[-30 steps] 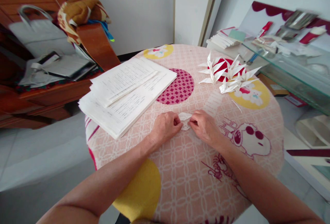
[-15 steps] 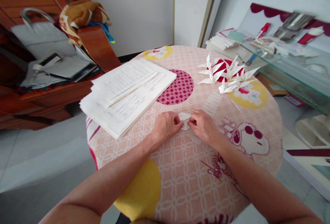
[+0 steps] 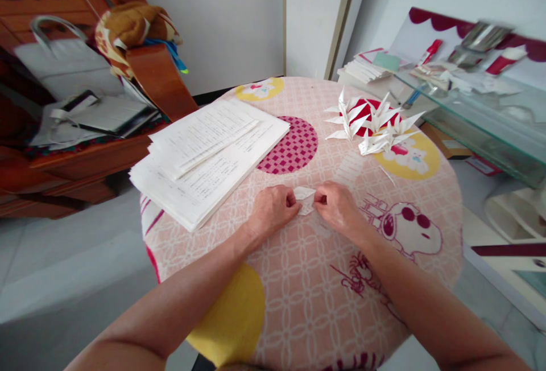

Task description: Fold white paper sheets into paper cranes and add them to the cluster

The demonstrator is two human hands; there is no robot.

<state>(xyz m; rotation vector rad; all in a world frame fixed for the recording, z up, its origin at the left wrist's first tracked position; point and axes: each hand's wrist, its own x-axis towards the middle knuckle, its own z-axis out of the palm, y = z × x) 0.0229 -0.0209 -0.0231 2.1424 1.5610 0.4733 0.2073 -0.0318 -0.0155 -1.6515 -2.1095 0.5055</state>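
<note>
A small folded piece of white printed paper [image 3: 305, 200] lies between my hands near the middle of the round table. My left hand [image 3: 276, 205] pinches its left edge, fingers curled inward. At the opposite edge, my right hand [image 3: 336, 203] grips it between thumb and bent fingers. Parts of the paper are hidden by my fingertips. Beyond my right hand several folded white paper cranes [image 3: 371, 123] stand grouped together. To the left rests a thick stack of printed sheets [image 3: 213, 155], with smaller cut sheets on top.
A pink patterned cloth [image 3: 298, 291] covers the table. On the right, a glass shelf [image 3: 473, 115] holds papers, a red marker [image 3: 430, 51] and metal containers. To the left stands a wooden chair [image 3: 157, 83] with a white bag [image 3: 63, 64]. A thin paper strip [image 3: 387, 176] lies below the cranes.
My fingers have moved slightly apart, and a little more of the folded paper shows between them. The whole view has shifted a little; the cranes and stack stay put on the table.
</note>
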